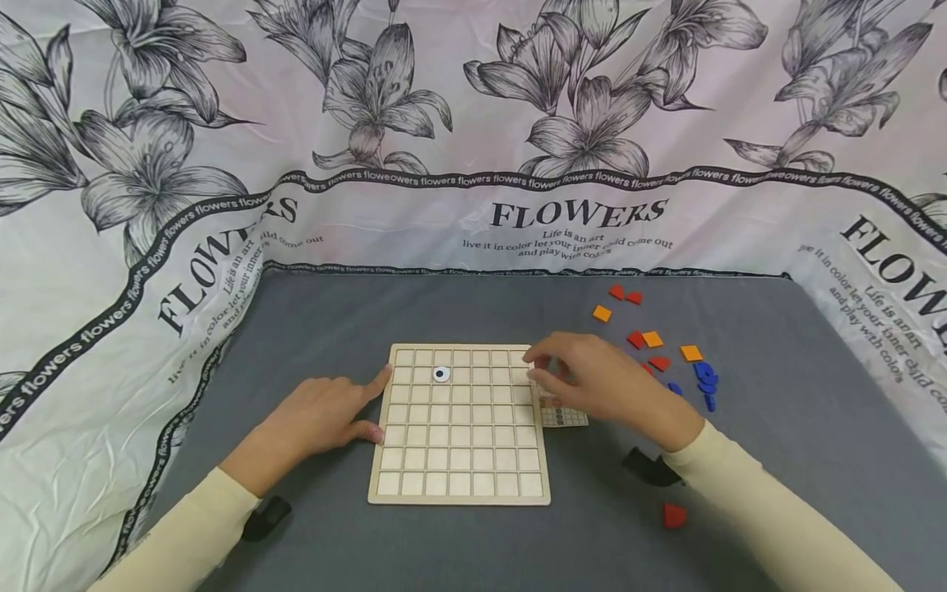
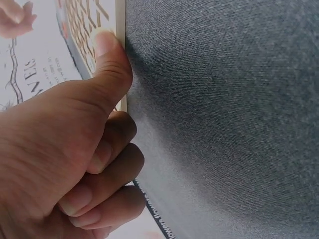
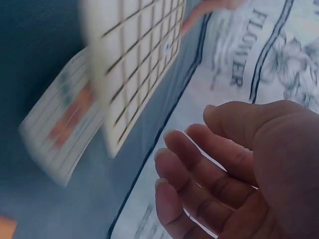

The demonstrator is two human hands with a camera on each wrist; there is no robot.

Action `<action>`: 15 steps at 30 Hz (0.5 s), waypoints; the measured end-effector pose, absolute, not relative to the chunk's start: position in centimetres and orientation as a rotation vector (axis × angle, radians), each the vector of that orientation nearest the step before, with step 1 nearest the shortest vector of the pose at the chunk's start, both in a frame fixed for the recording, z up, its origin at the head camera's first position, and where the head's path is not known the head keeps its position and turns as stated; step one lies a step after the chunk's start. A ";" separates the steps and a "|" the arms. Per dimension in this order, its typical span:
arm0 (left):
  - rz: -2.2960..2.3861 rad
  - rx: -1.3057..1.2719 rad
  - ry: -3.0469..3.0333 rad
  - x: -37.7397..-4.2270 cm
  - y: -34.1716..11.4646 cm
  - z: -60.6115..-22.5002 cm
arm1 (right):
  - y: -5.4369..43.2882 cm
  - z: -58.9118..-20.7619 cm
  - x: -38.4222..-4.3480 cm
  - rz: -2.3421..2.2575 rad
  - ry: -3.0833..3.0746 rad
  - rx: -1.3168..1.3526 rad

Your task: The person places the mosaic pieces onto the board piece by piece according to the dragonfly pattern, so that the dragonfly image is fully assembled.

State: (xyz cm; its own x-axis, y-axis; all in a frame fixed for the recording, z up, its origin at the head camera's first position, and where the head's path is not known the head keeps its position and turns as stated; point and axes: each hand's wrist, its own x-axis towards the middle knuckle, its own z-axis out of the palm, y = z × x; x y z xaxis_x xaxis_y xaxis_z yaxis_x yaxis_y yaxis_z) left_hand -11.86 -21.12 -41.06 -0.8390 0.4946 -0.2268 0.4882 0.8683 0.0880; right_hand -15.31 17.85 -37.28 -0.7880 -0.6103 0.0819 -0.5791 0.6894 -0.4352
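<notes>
A light wooden grid board (image 1: 459, 436) lies flat on the grey surface. One round white piece with a dark centre (image 1: 441, 374), like an eye, sits in a cell near its upper left. My left hand (image 1: 314, 419) touches the board's left edge with thumb and index finger spread apart; in the left wrist view the thumb (image 2: 107, 64) rests on the rim and the other fingers are curled. My right hand (image 1: 592, 378) hovers by the board's upper right edge, fingers loosely bent with nothing visible in them. Beneath it, a printed pattern card (image 1: 565, 417) lies partly hidden.
Red pieces (image 1: 659, 363), orange squares (image 1: 691, 353) and blue pieces (image 1: 706, 375) lie scattered to the right. A single red piece (image 1: 674, 515) is nearer, beside my right forearm. Floral cloth (image 1: 414, 222) stands around the surface at the back and sides.
</notes>
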 end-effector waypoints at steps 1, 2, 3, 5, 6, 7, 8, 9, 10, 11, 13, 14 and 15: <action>0.044 0.745 2.797 -11.8 -21.1 -41.0 | 18.8 -37.2 -15.2 -0.690 2.836 -0.980; 0.050 0.742 2.795 -11.8 -21.1 -41.0 | 19.7 -37.2 -15.0 -0.684 2.852 -0.963; 0.055 0.735 2.793 -11.8 -21.0 -41.0 | 20.6 -37.2 -14.9 -0.680 2.870 -0.943; 0.058 0.733 2.790 -11.7 -20.9 -40.9 | 22.5 -37.1 -14.5 -0.677 2.893 -0.893; 0.056 0.733 2.790 -11.7 -20.8 -40.9 | 23.4 -37.1 -14.3 -0.671 2.903 -0.868; 0.053 0.736 2.790 -11.7 -20.8 -40.9 | 24.3 -37.2 -14.1 -0.649 2.918 -0.845; 0.048 0.739 2.793 -11.7 -20.7 -40.9 | 25.2 -37.3 -14.0 -0.637 2.927 -0.833; 0.041 0.743 2.797 -11.7 -20.7 -40.9 | 26.0 -37.4 -13.8 -0.624 2.942 -0.831; 0.033 0.745 2.801 -11.7 -20.6 -40.9 | 26.8 -37.7 -13.6 -0.613 2.954 -0.835; 0.028 0.745 2.803 -11.7 -20.6 -40.9 | 27.5 -37.9 -13.4 -0.600 2.968 -0.844; 0.024 0.745 2.806 -11.7 -20.6 -40.9 | 28.9 -38.6 -13.0 -0.555 3.000 -0.845; 0.022 0.743 2.807 -11.6 -20.5 -40.9 | 29.4 -38.8 -12.7 -0.534 3.016 -0.835; 0.022 0.742 2.806 -11.6 -20.5 -40.9 | 29.9 -39.1 -12.5 -0.517 3.025 -0.828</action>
State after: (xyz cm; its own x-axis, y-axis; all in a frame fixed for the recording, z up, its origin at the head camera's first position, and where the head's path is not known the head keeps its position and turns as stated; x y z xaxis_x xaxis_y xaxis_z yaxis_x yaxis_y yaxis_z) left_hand -11.61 -20.49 -40.88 -0.8428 0.4889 -0.2253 0.4852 0.8712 0.0753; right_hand -12.47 29.93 -39.10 -0.8635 -0.4897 0.1204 -0.5019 0.8114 -0.2995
